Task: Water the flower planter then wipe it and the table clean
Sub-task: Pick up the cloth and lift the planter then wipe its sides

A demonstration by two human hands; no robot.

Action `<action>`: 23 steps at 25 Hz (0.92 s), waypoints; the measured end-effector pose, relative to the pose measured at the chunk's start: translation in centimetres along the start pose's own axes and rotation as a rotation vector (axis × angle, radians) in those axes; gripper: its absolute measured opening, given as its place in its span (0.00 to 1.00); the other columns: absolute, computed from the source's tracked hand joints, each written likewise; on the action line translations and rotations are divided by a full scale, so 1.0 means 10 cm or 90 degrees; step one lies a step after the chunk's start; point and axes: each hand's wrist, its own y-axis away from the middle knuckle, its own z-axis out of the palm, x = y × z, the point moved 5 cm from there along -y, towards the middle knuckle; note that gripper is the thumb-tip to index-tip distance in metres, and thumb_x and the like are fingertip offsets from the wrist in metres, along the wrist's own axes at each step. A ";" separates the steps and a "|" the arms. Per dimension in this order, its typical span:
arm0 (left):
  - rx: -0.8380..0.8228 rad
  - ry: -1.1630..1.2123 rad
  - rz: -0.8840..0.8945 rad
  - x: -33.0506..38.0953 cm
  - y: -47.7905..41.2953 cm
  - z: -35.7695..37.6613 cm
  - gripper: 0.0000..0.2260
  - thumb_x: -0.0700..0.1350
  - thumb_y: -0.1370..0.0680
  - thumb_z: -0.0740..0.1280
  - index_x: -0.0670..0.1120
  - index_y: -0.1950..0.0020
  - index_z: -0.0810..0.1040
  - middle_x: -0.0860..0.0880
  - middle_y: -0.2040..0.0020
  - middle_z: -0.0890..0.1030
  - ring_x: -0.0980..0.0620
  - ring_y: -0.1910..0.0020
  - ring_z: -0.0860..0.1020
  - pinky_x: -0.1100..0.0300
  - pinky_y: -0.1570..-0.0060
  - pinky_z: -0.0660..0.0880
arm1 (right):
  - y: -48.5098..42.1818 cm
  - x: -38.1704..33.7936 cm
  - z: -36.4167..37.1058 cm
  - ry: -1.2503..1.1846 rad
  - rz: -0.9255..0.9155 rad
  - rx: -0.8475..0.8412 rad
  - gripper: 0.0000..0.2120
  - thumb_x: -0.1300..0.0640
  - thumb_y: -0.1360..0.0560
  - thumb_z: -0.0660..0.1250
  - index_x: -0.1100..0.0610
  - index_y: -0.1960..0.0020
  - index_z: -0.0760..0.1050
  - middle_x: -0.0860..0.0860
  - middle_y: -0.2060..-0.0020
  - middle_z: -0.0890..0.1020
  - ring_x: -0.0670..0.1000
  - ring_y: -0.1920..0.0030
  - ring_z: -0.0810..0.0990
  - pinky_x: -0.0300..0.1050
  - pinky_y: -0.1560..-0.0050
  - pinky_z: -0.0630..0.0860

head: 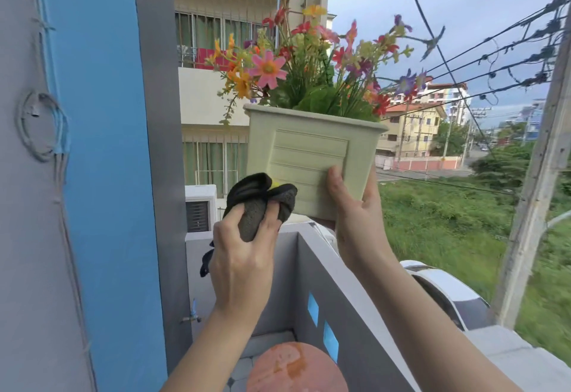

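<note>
A pale green square planter (309, 156) full of colourful flowers (309, 60) is held up in the air, above the balcony wall. My right hand (355, 215) grips its lower right corner, thumb on the ribbed front panel. My left hand (244, 252) is shut on a bunched dark grey cloth (262, 203) with a bit of yellow showing. The cloth touches the planter's lower left front edge. A round reddish table top (293, 370) lies far below, at the bottom edge of the view, between my forearms.
A grey balcony wall (340, 283) with small blue openings runs from the middle to the lower right. A blue and grey pillar (102, 175) fills the left side. Beyond the wall are a white car (445, 286), grass, a utility pole (537, 169) and buildings.
</note>
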 end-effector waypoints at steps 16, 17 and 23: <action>-0.008 -0.179 0.179 0.18 -0.16 -0.06 0.21 0.31 0.29 0.67 0.49 0.40 0.79 0.46 0.45 0.70 0.47 0.62 0.66 0.58 0.74 0.71 | 0.03 -0.12 -0.10 -0.008 0.017 0.026 0.36 0.49 0.28 0.70 0.43 0.25 0.57 0.48 0.39 0.80 0.52 0.44 0.83 0.55 0.55 0.83; -0.014 -0.177 0.193 0.26 -0.13 -0.03 0.22 0.30 0.28 0.64 0.49 0.39 0.78 0.46 0.45 0.70 0.47 0.62 0.66 0.58 0.73 0.71 | 0.03 -0.10 -0.09 0.002 0.016 0.023 0.35 0.49 0.27 0.70 0.42 0.25 0.57 0.48 0.38 0.80 0.54 0.43 0.82 0.57 0.54 0.83; -0.020 -0.159 0.124 0.16 -0.22 -0.12 0.12 0.46 0.21 0.66 0.49 0.39 0.78 0.47 0.44 0.80 0.45 0.65 0.73 0.57 0.72 0.72 | 0.06 -0.09 -0.16 -0.029 0.024 0.022 0.37 0.48 0.30 0.70 0.44 0.25 0.59 0.49 0.38 0.80 0.54 0.42 0.82 0.58 0.52 0.82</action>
